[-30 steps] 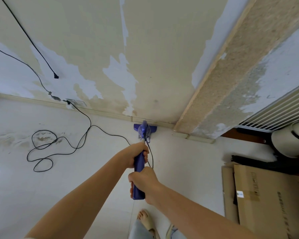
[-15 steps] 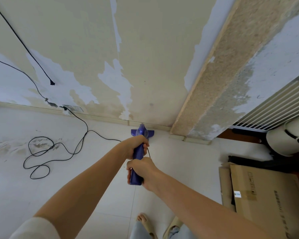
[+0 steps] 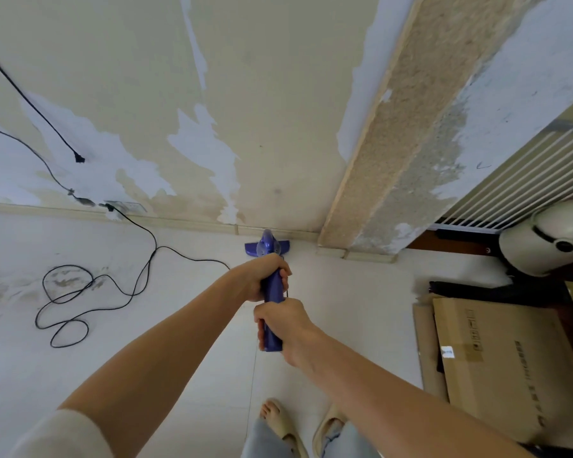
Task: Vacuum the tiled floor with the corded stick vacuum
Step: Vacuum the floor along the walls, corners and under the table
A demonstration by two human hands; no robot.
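Note:
A purple corded stick vacuum (image 3: 273,285) points away from me across the pale tiled floor (image 3: 192,332). Its floor head (image 3: 267,247) sits against the skirting at the foot of the peeling wall. My left hand (image 3: 261,276) grips the upper part of the handle. My right hand (image 3: 286,325) is wrapped around the handle's near end, just below the left. The black power cord (image 3: 90,292) runs from the vacuum leftwards, loops on the floor and reaches a wall socket (image 3: 126,206).
A rough wall corner (image 3: 387,180) juts out right of the floor head. Flat cardboard boxes (image 3: 510,368) lie on the floor at right, with a white fan (image 3: 549,236) and a white slatted gate (image 3: 526,180) behind. My slippered feet (image 3: 278,421) stand below.
The floor head has slid forward from a little short of the wall up to the skirting. Both hands stayed on the handle, and the view shifted slightly.

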